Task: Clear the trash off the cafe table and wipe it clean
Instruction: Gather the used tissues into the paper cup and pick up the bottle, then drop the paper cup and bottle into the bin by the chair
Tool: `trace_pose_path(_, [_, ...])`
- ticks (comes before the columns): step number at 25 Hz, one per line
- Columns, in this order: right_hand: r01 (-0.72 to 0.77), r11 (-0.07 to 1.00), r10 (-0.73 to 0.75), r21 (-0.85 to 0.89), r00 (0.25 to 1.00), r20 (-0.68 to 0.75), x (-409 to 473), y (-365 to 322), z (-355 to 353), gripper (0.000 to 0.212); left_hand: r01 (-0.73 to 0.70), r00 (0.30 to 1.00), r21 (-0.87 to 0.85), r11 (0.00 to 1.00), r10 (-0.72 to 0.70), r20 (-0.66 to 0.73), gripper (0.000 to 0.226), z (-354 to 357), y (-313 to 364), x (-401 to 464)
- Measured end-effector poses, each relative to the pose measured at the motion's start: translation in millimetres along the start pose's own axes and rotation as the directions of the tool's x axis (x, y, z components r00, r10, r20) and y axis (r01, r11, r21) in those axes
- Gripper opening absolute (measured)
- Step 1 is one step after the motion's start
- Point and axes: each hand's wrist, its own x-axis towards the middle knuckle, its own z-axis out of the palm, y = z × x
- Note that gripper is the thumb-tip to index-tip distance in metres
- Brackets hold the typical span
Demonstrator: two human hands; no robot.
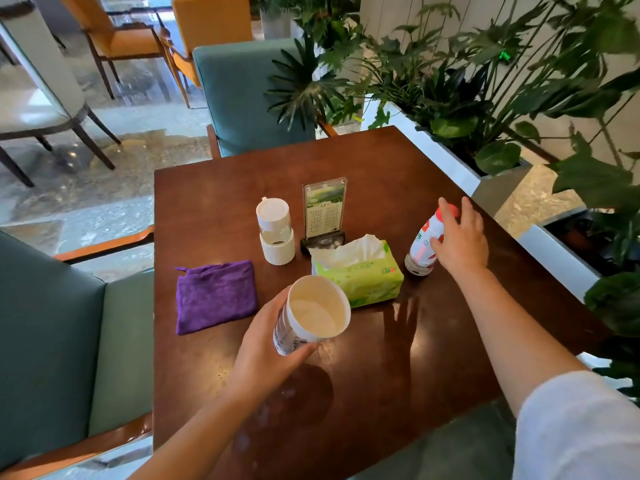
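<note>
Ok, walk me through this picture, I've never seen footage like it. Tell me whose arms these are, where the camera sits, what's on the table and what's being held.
There is one picture, taken by a wide-angle camera worn on a person's head, looking down at their own bare arms. The left hand holds an empty paper cup, tilted toward the camera. The right hand is closing around a red-capped bottle, whose base still rests on the wooden table. Also there: a folded purple cloth, a green tissue pack, a white-lidded glass bottle and an upright menu stand.
</note>
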Motion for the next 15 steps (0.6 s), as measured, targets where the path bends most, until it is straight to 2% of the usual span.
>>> trace_pose_path(2, [-0.003, 1.0, 0.002, 0.006, 0.998, 0.064, 11, 1, 7, 0.07, -0.001, 1.0, 0.002, 1.0, 0.001, -0.018, 0.068, -2, 1, 0])
trace_pose_path(6, [0.012, 0.994, -0.003, 0.106, 0.996, -0.089, 13, -8, 11, 0.048, 0.035, 0.998, 0.012, 0.999, -0.035, -0.055, 0.071, -9, -1, 1])
trace_pose_path(12, [0.194, 0.978, -0.182, 0.07, 0.972, -0.152, -25, -30, 8, 0.049, 0.071, 0.992, -0.03, 0.997, -0.074, -0.106, 0.073, -12, -9, -1])
trace_pose_path(15, [0.154, 0.978, -0.117, 0.139, 0.963, -0.244, -48, -34, 3, 0.043, 0.095, 0.987, -0.022, 0.995, -0.097, -0.126, 0.073, -14, -13, -4])
